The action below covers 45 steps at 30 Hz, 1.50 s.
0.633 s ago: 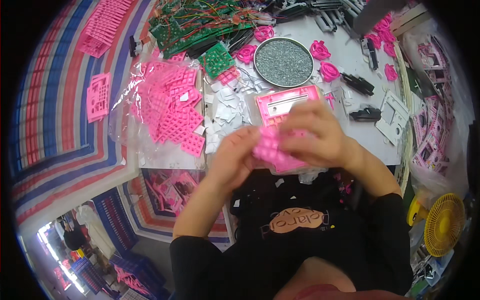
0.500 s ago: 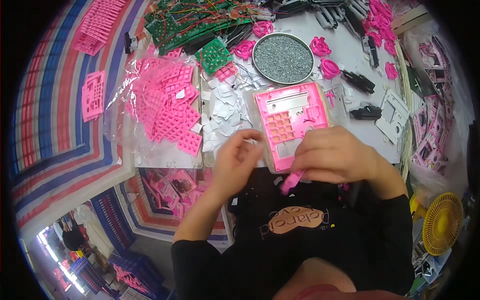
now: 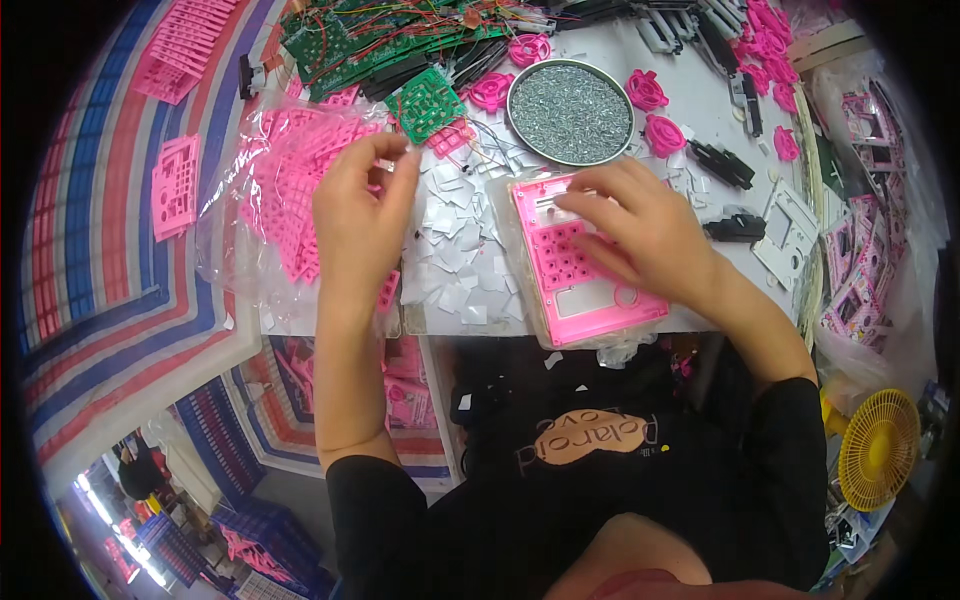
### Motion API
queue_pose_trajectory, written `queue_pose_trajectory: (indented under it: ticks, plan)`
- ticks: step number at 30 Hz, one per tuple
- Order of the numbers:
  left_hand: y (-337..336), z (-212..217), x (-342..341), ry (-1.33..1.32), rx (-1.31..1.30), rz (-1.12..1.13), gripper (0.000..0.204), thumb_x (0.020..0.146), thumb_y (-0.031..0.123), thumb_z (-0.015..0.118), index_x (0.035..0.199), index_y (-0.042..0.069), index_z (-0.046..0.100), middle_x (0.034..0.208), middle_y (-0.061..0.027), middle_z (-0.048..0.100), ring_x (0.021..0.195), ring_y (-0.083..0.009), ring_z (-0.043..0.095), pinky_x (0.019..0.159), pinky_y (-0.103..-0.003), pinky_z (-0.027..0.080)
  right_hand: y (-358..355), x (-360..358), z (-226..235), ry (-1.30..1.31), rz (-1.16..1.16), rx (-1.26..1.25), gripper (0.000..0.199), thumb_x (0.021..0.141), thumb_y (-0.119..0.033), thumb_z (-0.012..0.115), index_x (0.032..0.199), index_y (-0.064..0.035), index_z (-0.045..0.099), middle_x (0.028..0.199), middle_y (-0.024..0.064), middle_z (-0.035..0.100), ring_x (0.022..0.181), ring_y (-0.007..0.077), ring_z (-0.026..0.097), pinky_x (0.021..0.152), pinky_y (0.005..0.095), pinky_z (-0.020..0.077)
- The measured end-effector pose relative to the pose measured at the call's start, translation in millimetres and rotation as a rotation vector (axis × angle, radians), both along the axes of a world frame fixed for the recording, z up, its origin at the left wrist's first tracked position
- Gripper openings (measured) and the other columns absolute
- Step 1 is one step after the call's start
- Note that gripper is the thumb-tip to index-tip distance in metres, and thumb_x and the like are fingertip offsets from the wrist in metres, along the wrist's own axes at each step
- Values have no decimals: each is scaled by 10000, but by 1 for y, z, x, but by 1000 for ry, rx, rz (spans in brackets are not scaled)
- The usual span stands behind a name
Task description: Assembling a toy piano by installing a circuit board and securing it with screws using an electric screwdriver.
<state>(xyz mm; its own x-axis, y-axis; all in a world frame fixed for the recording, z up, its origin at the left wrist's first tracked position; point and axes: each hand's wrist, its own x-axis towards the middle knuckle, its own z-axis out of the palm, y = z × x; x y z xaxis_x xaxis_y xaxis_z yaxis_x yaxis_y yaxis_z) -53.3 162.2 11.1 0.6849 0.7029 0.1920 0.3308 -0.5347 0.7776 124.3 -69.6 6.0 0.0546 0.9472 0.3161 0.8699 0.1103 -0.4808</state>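
A pink plastic casing [image 3: 590,325] lies on the table in front of me, inner side up, with a pink keypad [image 3: 562,252] in its button openings. My right hand [image 3: 650,230] is over the casing's upper right, fingers spread and reaching down to it, hiding part of it. My left hand [image 3: 365,205] is raised in front of a bag of pink keypads [image 3: 300,170]. Its thumb and forefinger come together beside a green circuit board [image 3: 428,105]; whatever is between them, if anything, cannot be made out.
A round tray of small metal screws [image 3: 570,112] stands behind the casing. White paper pieces [image 3: 455,250] lie between casing and bag. Wired green boards [image 3: 350,50] are heaped at the back. Pink round parts [image 3: 664,136] and black parts [image 3: 735,228] lie rightward, near a yellow fan [image 3: 880,450].
My left hand has moved away from the casing, left and farther back. My right hand has moved up over the casing, without the pink piece it held. The button openings now show pink.
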Motion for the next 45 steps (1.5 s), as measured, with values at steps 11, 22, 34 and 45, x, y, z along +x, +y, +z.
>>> queue_pose_trajectory:
  ticks: [11, 22, 34, 45]
  plan:
    - [68, -22, 72, 513, 415, 72, 485, 847, 370, 759, 1057, -62, 692, 1063, -275, 686, 1004, -423, 675, 883, -486, 547, -41, -37, -6, -265, 216, -466, 1070, 811, -634, 667, 1564, 35, 307, 1654, 198, 277, 1555, 363, 214, 1228, 589, 172]
    - [46, -35, 81, 658, 538, 189, 725, 737, 628, 786, 1111, 11, 721, 1130, -223, 690, 1068, -407, 660, 887, -511, 522, -43, -33, -6, -235, 210, -387, 1045, 758, -537, 789, 1551, -9, 360, 1647, 171, 298, 1550, 341, 225, 1216, 545, 234]
    - [36, 23, 37, -522, 661, 314, 201, 846, -2, 754, 1027, 82, 775, 1345, -144, 555, 1173, -317, 573, 796, -341, 590, 3, 6, 18, 286, 102, 169, 448, 812, -193, 779, 1231, -68, 679, 1279, 142, 637, 1138, 352, 593, 992, 466, 463]
    - [-91, 4, -5, -745, 116, -103, 612, 775, -45, 751, 1350, 28, 555, 1246, -122, 627, 1126, -288, 612, 1055, -435, 449, 67, -14, 18, 1602, 27, 107, 250, 1008, -192, 630, 1210, -44, 629, 1023, 25, 681, 928, 103, 652, 795, 267, 552]
